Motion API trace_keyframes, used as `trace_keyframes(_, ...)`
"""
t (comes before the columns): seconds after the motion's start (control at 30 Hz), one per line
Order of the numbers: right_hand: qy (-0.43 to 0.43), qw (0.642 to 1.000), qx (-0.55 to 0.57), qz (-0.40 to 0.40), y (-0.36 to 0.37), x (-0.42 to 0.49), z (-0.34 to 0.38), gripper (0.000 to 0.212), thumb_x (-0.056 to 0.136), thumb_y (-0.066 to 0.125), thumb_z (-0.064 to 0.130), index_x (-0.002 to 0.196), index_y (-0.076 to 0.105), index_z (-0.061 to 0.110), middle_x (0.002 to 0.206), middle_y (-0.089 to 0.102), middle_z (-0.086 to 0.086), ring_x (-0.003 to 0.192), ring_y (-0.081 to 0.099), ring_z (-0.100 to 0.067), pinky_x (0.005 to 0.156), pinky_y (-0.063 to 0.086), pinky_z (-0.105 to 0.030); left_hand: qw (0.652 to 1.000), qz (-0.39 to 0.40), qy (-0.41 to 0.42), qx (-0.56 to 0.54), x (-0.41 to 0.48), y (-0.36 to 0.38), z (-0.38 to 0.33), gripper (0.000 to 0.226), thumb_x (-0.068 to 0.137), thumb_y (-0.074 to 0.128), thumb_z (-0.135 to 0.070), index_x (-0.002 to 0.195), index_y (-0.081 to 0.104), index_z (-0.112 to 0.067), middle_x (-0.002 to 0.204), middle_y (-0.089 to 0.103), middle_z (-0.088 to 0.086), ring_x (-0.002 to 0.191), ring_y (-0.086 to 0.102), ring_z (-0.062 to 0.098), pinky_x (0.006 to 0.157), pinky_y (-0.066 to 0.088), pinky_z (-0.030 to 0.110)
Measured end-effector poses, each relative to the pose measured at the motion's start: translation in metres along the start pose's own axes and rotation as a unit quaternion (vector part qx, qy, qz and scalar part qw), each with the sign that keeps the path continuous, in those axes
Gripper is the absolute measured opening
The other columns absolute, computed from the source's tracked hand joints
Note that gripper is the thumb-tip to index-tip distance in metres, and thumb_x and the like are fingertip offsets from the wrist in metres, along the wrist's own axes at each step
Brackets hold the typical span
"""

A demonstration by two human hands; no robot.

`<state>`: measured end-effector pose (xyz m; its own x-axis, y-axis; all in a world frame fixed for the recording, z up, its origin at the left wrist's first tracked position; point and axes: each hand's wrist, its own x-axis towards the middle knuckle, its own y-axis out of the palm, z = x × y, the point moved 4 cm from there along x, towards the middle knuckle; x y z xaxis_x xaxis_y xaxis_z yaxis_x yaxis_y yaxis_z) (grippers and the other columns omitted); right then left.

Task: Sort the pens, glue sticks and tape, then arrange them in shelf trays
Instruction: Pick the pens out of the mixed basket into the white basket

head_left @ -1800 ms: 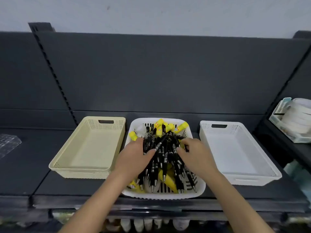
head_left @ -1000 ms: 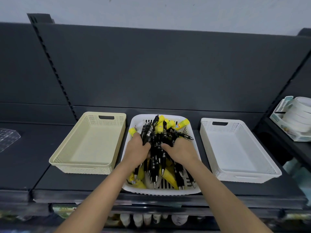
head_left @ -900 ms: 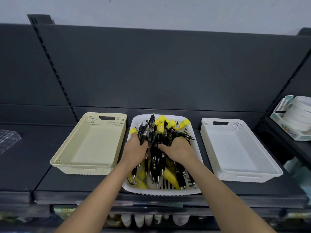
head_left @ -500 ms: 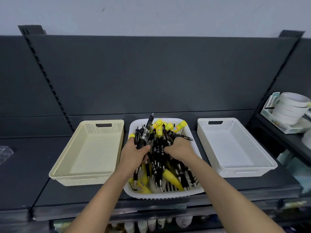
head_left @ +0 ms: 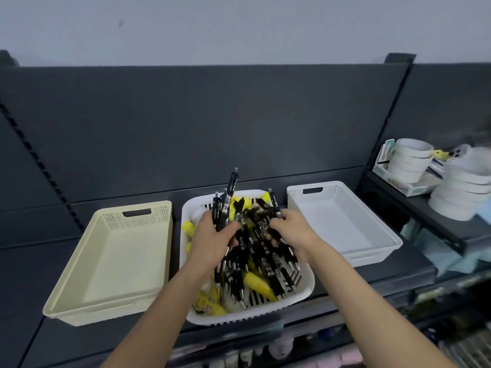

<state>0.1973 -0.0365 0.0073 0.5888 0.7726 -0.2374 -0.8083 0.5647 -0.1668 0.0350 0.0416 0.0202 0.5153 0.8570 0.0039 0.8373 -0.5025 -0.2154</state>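
Note:
A white slotted basket (head_left: 305, 290) in the middle of the shelf holds a heap of black pens (head_left: 255, 251) mixed with yellow glue sticks (head_left: 256, 282). My left hand (head_left: 212, 240) is closed around a bunch of pens whose ends stick up past my fingers. My right hand (head_left: 291, 229) grips the pen heap from the right side. An empty cream tray (head_left: 79, 288) stands left of the basket. An empty white tray (head_left: 377, 235) stands to its right. White tape rolls (head_left: 406, 160) are stacked on the side shelf at the right.
The dark shelf (head_left: 372, 272) has a tall dark back panel (head_left: 212, 123) behind the trays. More white tape rolls (head_left: 462, 192) sit at the far right. Bottles and goods show on the lower shelf (head_left: 279, 349) under the front edge.
My hands have gathered the pens tighter and lifted the bunch a little; pen ends now stick higher above my left hand. The view has swung to the right.

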Motion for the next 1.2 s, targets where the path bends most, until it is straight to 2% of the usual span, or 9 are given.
trace_keyframes(0.17,0.009,0.99,0.139,-0.011,-0.037,0.007,0.007,0.017,0.087,0.041,-0.009,0.076,0.048,0.003,0.053,0.053,-0.011,0.043,0.048,-0.017,0.035,0.038,-0.02,1.0,0.004,0.005,0.009,0.01,0.038,-0.012,0.012,0.09,0.061,-0.019,0.099,0.055,-0.016,0.092,0.071,0.005,0.058,0.063,0.009,0.073,0.054,0.038)
trace_keyframes(0.33,0.01,0.988,0.134,-0.072,-0.103,0.033,0.006,0.02,0.088,0.041,-0.01,0.075,0.047,0.003,0.063,0.051,-0.013,0.045,0.05,-0.016,0.037,0.04,-0.02,0.999,0.007,-0.022,-0.031,0.03,0.094,-0.025,0.009,0.088,0.062,-0.012,0.095,0.057,-0.009,0.07,0.065,0.005,0.051,0.057,0.009,0.054,0.047,0.025)
trace_keyframes(0.47,0.025,0.988,0.111,-0.105,-0.156,0.058,-0.012,0.018,0.089,0.041,-0.011,0.077,0.048,0.001,0.066,0.052,-0.014,0.048,0.051,-0.017,0.038,0.041,-0.021,0.989,0.025,-0.083,-0.118,0.056,0.153,-0.03,0.014,0.087,0.058,0.0,0.079,0.061,-0.012,0.074,0.061,0.015,0.054,0.059,0.021,0.053,0.046,0.03)
trace_keyframes(0.57,0.043,0.988,0.092,-0.115,-0.19,0.08,-0.031,0.018,0.089,0.044,-0.011,0.076,0.05,0.001,0.067,0.052,-0.015,0.052,0.054,-0.02,0.04,0.043,-0.022,0.981,0.029,-0.145,-0.128,0.076,0.202,-0.019,0.015,0.087,0.057,0.002,0.101,0.052,0.0,0.078,0.06,0.017,0.052,0.063,0.017,0.047,0.048,0.028)
trace_keyframes(0.63,0.061,0.989,0.084,-0.11,-0.206,0.094,-0.042,0.019,0.088,0.045,-0.012,0.075,0.05,0.001,0.069,0.053,-0.015,0.054,0.056,-0.021,0.042,0.045,-0.023,0.975,0.029,-0.177,-0.127,0.088,0.227,-0.009,0.02,0.087,0.055,0.003,0.107,0.049,0.004,0.078,0.06,0.018,0.054,0.064,0.02,0.053,0.052,0.031)
trace_keyframes(0.8,0.086,0.991,-0.029,-0.102,-0.22,0.119,-0.07,0.02,0.084,0.048,-0.012,0.071,0.056,0.002,0.065,0.057,-0.017,0.048,0.054,-0.022,0.043,0.043,-0.026,0.962,0.082,-0.247,-0.087,0.103,0.271,0.006,0.018,0.087,0.046,0.013,0.1,0.046,0.001,0.078,0.056,0.021,0.061,0.06,0.026,0.066,0.055,0.041)
trace_keyframes(0.9,0.083,0.985,-0.123,-0.087,-0.22,0.125,-0.086,0.021,0.085,0.052,0.003,0.066,0.061,0.007,0.062,0.06,-0.012,0.049,0.054,-0.021,0.046,0.046,-0.029,0.96,0.081,-0.267,-0.019,0.108,0.284,0.016,0.02,0.085,0.048,0.014,0.095,0.043,-0.004,0.086,0.057,0.022,0.075,0.061,0.032,0.077,0.057,0.049)
trace_keyframes(1.03,0.072,0.968,-0.231,-0.065,-0.222,0.129,-0.091,0.022,0.088,0.048,0.011,0.068,0.054,0.01,0.064,0.054,-0.003,0.053,0.048,-0.015,0.042,0.036,-0.02,0.963,0.05,-0.254,0.074,0.116,0.29,0.03,0.03,0.085,0.052,0.005,0.113,0.045,-0.001,0.104,0.055,0.014,0.098,0.057,0.028,0.078,0.053,0.037)
trace_keyframes(1.2,0.061,0.959,-0.273,-0.036,-0.22,0.129,-0.086,0.015,0.088,0.047,0.008,0.082,0.061,0.005,0.071,0.056,-0.004,0.055,0.049,-0.013,0.042,0.036,-0.019,0.968,0.031,-0.23,0.095,0.127,0.289,0.053,0.036,0.079,0.05,-0.003,0.115,0.051,-0.006,0.105,0.061,0.012,0.093,0.06,0.024,0.079,0.057,0.039)
